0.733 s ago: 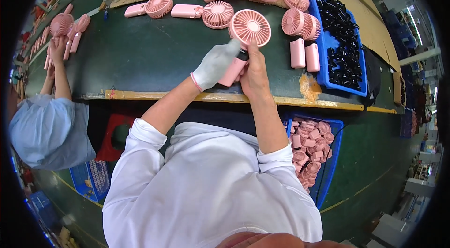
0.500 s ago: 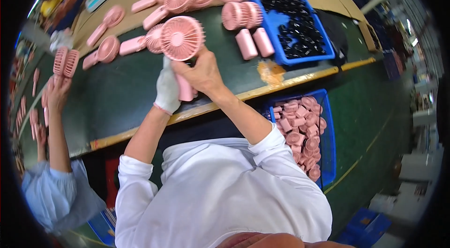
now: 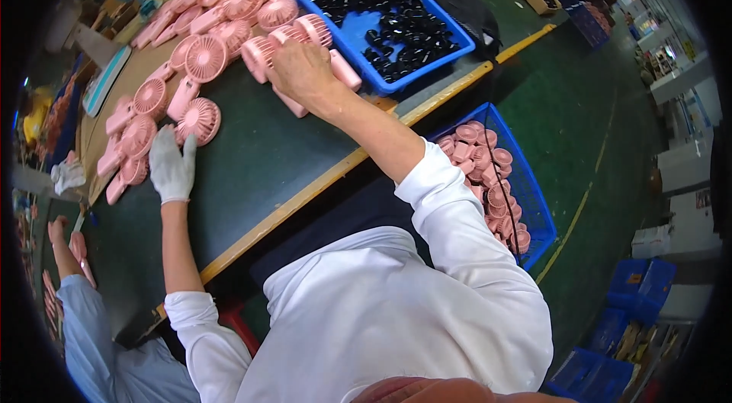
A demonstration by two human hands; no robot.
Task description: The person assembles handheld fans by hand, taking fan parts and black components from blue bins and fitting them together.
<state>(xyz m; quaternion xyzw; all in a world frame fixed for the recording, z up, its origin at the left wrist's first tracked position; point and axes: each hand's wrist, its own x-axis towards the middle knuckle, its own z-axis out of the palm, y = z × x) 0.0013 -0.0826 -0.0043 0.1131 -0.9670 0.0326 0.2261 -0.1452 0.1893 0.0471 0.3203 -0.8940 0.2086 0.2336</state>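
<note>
My left hand [image 3: 171, 166], in a white glove, lies on the near edge of a cluster of pink handheld fans, thumb apart from the fingers. Beside its thumb is a round-headed pink fan [image 3: 200, 119]; the fingertips reach between this and another pink fan [image 3: 138, 136]. My bare right hand [image 3: 306, 75] is closed over a pink handheld fan [image 3: 259, 57] beside the blue tray, its fingers partly hidden behind the knuckles. A pink handle [image 3: 290, 102] sticks out under that hand, and another handle [image 3: 345, 70] lies to its right.
The blue tray [image 3: 390, 88] holds many small black parts. More pink fans [image 3: 240, 0] pile up at the back. A blue crate [image 3: 543, 208] of pink fans stands below the table's yellow edge [image 3: 282, 212]. At the left, a co-worker's arm [image 3: 67, 254] reaches in near a pink fan.
My hands have parted. The fan they held together is gone from between them; the left went left to the fan cluster, the right to the fans by the tray. The view has turned.
</note>
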